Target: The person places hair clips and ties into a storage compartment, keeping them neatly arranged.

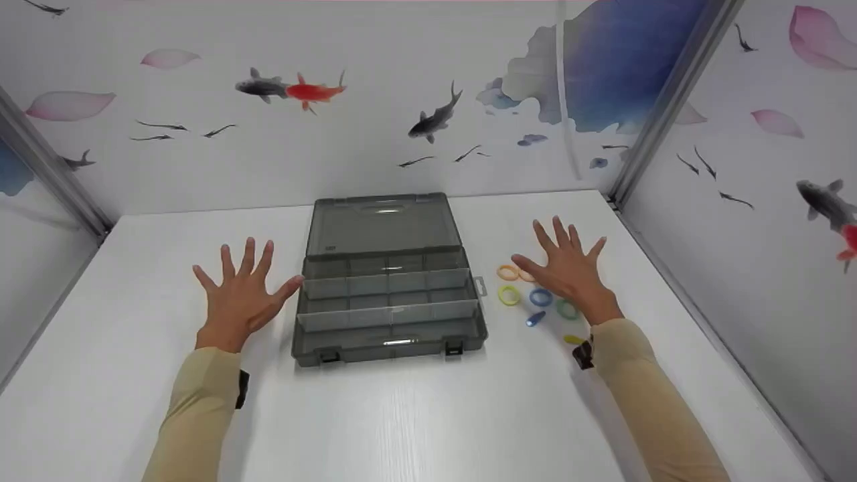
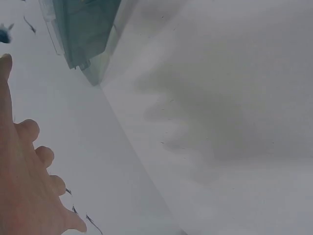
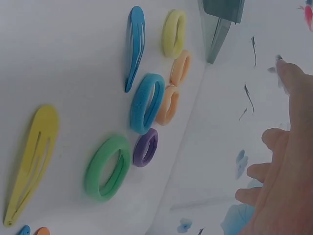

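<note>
A grey translucent organizer box (image 1: 395, 349) lies with its lid (image 1: 385, 231) open at the back; its compartments look bare. My left hand (image 1: 238, 301), fingers spread, hovers beside the box's left side. Right of the box, my right hand (image 1: 572, 271) spreads its fingers above small hair accessories and holds nothing. Among them the right wrist view shows a blue hair tie (image 3: 146, 104), a green hair tie (image 3: 108, 168), a yellow hair tie (image 3: 173, 34), a purple hair tie (image 3: 145, 148), two orange hair ties, a blue snap clip (image 3: 136, 46) and a yellow snap clip (image 3: 33, 164).
Everything lies on a white table (image 1: 395, 428). White panels printed with fish and petals enclose its back (image 1: 375, 161) and sides, with metal posts (image 1: 676, 100) at the corners. Blue and orange ends of other small items (image 3: 43, 231) show at the right wrist view's lower edge.
</note>
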`<state>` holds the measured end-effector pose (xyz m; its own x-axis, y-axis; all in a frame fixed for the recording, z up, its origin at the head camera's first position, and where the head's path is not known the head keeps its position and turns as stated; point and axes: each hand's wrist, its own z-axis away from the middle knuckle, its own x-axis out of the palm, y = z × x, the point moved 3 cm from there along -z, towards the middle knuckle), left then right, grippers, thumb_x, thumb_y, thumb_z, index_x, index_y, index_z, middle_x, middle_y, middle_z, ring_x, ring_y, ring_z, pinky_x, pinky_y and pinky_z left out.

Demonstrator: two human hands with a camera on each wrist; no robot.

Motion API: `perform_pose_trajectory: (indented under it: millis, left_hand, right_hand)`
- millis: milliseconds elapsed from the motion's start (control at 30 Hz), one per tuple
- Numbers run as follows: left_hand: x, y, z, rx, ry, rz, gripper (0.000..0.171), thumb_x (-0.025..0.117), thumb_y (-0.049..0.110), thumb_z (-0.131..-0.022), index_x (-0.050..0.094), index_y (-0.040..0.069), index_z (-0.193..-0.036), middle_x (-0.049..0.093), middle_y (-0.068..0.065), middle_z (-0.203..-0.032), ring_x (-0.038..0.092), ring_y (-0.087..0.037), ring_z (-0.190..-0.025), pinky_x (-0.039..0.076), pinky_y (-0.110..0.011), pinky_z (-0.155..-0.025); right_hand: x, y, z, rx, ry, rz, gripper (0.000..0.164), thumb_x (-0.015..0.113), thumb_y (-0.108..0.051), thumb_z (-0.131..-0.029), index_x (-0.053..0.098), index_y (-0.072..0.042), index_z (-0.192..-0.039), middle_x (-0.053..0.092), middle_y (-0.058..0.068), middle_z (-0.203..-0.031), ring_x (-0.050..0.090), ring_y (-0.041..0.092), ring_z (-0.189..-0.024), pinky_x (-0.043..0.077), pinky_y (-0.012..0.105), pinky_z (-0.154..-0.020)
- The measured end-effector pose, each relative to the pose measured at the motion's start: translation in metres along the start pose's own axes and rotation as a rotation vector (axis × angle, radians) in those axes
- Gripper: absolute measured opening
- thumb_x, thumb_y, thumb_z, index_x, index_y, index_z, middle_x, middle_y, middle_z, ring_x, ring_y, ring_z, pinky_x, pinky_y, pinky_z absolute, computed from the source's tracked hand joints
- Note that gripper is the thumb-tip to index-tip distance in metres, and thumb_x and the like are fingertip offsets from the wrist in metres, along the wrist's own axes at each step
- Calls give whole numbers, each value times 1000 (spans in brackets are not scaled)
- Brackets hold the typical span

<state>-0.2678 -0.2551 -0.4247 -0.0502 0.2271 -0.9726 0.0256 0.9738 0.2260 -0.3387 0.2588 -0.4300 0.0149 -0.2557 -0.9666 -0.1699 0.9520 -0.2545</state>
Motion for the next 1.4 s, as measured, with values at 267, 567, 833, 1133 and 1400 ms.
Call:
perform_pose_trajectory:
  millis: [267, 567, 833, 1133, 1400]
  left_hand:
    - [-3, 0, 4, 9, -6, 14, 94, 35, 75, -95, 12, 13, -162, 4, -22, -168, -8, -56, -150, -17, -84, -106]
    - [-3, 6, 10, 30, 19, 43, 93, 39, 73, -95, 16, 12, -161, 6, -22, -168, -6, -56, -150, -16, -85, -106]
    - [3, 9, 21, -5, -51, 276, 91, 38, 67, -98, 1, 15, -162, -7, -17, -168, -15, -55, -149, -16, -86, -104]
    - [18, 12, 46, -104, -74, 738, 69, 29, 54, -106, 4, 23, -162, -1, -6, -170, -6, -42, -156, 2, -65, -126]
    - [32, 6, 54, -171, -166, 996, 74, 43, 49, -105, 2, 25, -162, 14, -14, -169, 22, -38, -154, 39, -57, -117]
  right_hand:
    - [2, -1, 1, 5, 0, -1, 93, 36, -76, -94, 9, -20, -163, -2, 20, -169, -1, 48, -154, -19, 82, -108]
    - [5, -8, 11, 8, -1, -53, 92, 40, -73, -95, 9, -19, -162, -2, 19, -169, -3, 48, -154, -20, 81, -108]
    - [13, -28, 15, -13, 33, -243, 88, 45, -68, -96, 10, -22, -162, -1, 13, -170, -2, 43, -156, -13, 75, -117]
    - [22, -26, 17, -17, 50, -515, 82, 61, -61, -92, 35, -18, -157, 24, 8, -167, 19, 37, -155, 20, 61, -125]
    - [35, -10, 15, 5, 66, -659, 68, 74, -48, -88, 56, -13, -143, 52, 15, -149, 50, 37, -137, 43, 53, -115]
